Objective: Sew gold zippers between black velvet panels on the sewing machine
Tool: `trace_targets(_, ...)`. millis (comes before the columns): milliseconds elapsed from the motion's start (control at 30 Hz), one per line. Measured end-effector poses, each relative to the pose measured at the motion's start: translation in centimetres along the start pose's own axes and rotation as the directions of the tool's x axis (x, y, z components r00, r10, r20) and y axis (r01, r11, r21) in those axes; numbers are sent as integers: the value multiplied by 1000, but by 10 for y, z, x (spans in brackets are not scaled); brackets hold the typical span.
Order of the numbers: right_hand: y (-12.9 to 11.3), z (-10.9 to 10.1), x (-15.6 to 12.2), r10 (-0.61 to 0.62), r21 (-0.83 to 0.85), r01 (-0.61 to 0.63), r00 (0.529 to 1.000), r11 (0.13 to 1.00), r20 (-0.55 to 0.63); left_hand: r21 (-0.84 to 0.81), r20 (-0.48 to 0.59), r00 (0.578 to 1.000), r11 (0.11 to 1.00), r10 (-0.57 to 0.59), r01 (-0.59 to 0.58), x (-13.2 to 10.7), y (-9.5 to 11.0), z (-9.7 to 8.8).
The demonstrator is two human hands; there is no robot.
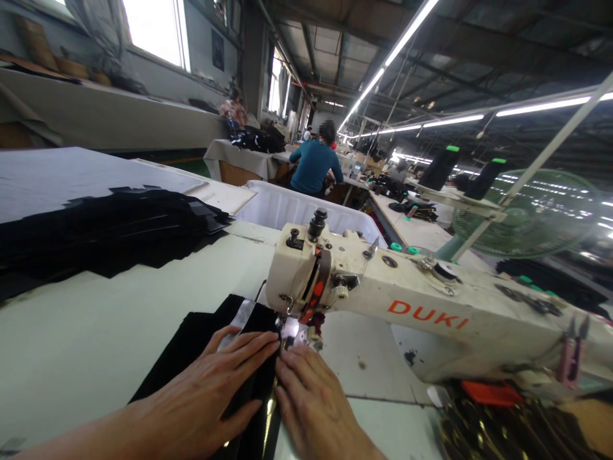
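Observation:
A piece of black fabric lies under the needle of a cream DUKI sewing machine. My left hand rests flat on the fabric, fingers stretched out toward the presser foot. My right hand lies flat beside it, fingers together, pressing the fabric's right edge just in front of the needle. A thin shiny strip, perhaps a zipper, runs between the two hands.
A stack of black cut pieces lies on the table at the left. A white plastic bin stands behind the machine. A green fan is at the right. A person in a blue top sits farther back. Dark scraps lie at the bottom right.

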State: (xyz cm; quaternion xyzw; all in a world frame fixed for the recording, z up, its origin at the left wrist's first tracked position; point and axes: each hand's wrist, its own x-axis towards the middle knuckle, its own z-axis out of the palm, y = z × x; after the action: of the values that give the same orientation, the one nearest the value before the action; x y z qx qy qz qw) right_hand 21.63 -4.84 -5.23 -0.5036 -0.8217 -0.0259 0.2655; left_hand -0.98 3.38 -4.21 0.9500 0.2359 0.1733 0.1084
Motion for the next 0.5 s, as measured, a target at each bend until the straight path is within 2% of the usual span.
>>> trace_targets(100, 2, -2, 7, 81, 65, -79, 997, 995, -16, -16, 1, 1000, 1000, -7, 7, 2, -1, -4)
trace_targets(200, 4, -2, 12, 133, 34, -134, 991, 990, 19, -31, 3, 1000, 999, -17, 17, 3, 0, -4)
trace_targets(333, 6, 1, 12, 128, -38, -126, 990, 991, 53, -19, -1, 999, 999, -35, 35, 2, 0, -4)
trace_targets(500, 9, 7, 10, 94, -137, -89, 995, 987, 29, -31, 32, 999, 999, -20, 21, 6, -1, -10)
